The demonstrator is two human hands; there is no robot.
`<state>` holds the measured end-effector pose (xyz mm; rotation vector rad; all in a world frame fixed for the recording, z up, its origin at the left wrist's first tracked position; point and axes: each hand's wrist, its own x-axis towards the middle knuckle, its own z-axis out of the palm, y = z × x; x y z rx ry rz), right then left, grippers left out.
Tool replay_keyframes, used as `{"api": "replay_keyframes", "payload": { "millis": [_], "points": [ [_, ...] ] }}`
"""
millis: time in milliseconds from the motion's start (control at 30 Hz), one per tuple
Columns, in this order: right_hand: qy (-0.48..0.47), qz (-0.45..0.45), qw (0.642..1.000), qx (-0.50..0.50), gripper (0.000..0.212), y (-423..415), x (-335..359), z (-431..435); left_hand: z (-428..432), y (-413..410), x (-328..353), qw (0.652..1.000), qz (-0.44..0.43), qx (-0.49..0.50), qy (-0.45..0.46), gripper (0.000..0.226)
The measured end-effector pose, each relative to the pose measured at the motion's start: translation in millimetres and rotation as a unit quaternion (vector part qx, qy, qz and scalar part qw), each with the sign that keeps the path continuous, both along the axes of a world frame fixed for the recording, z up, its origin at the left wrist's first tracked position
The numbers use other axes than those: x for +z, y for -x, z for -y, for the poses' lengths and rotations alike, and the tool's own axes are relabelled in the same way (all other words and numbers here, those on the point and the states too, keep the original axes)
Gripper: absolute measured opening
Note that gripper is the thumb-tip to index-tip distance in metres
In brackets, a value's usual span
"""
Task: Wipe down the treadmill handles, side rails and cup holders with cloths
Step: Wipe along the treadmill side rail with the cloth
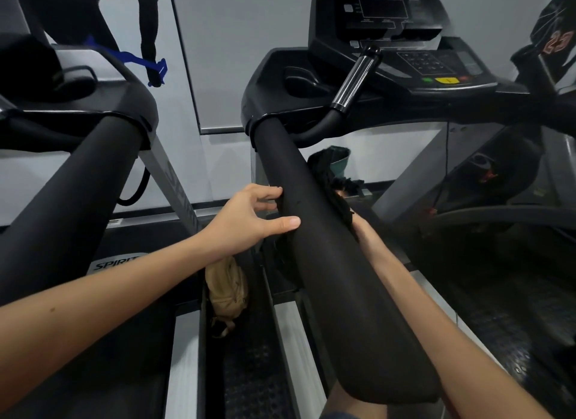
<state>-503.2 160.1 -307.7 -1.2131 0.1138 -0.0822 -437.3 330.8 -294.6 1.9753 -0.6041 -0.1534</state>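
The treadmill's thick black padded handle rail runs from the console down the middle of the head view. A black cloth is bunched on the rail's right side, and more of it shows under the rail near my left hand. My left hand is on the rail's left side, thumb laid on the padding and fingers curled on the cloth's edge. My right hand is mostly hidden behind the rail; only its wrist shows, with the cloth bunched over it. A cup holder sits in the console's left wing.
A chrome pulse grip rises beside the console. A second treadmill's padded rail stands close on the left. A tan pouch lies between the two machines. A dark jersey hangs at the right.
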Motion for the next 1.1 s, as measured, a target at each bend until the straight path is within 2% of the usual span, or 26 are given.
{"api": "replay_keyframes", "payload": {
  "millis": [100,167,267,367,433,500,567,633,733,833,933,1100],
  "points": [
    [-0.015,-0.003,0.999,-0.031,0.020,11.1,-5.3,-3.7,-0.9,0.8,0.5,1.000,-0.002,-0.005,-0.001,0.088],
    [-0.030,-0.004,0.999,-0.040,0.029,19.1,-10.3,2.4,-1.1,1.4,0.7,1.000,-0.004,-0.006,-0.001,0.088],
    [0.008,0.015,1.000,-0.021,0.029,16.3,-17.7,11.6,-0.9,1.0,0.9,1.000,-0.003,-0.009,-0.002,0.085],
    [0.159,0.079,0.984,-0.027,0.011,7.4,-7.1,21.7,-2.0,-1.6,1.0,1.000,-0.010,-0.011,-0.006,0.083],
    [0.306,0.124,0.944,-0.002,0.008,-5.2,12.5,23.7,-3.4,-3.5,-0.8,1.000,-0.022,-0.009,0.003,0.090],
    [0.443,0.139,0.885,0.038,0.013,-25.2,32.9,20.3,-3.9,-4.8,-4.6,0.999,-0.039,-0.004,0.023,0.093],
    [0.511,0.136,0.846,0.068,0.035,-44.3,44.9,14.1,-4.8,-5.8,-7.4,0.998,-0.052,-0.008,0.038,0.088],
    [0.542,0.130,0.826,0.079,0.048,-51.5,50.0,9.7,-6.3,-6.9,-8.5,0.997,-0.056,-0.021,0.039,0.085],
    [0.576,0.169,0.797,0.069,0.029,-37.6,51.3,15.6,-6.8,-5.4,-7.6,0.996,-0.064,-0.035,0.046,0.080],
    [0.590,0.203,0.779,0.057,0.028,-4.9,48.7,26.3,-5.9,-5.2,-8.7,0.996,-0.056,-0.042,0.047,0.069],
    [0.579,0.219,0.782,0.074,0.029,25.3,48.3,31.1,-5.8,-6.0,-9.4,0.997,-0.054,-0.040,0.038,0.077],
    [0.574,0.207,0.788,0.079,0.026,11.3,48.9,27.0,-4.5,-5.0,-9.4,0.996,-0.055,-0.050,0.055,0.069]
  ]
}}
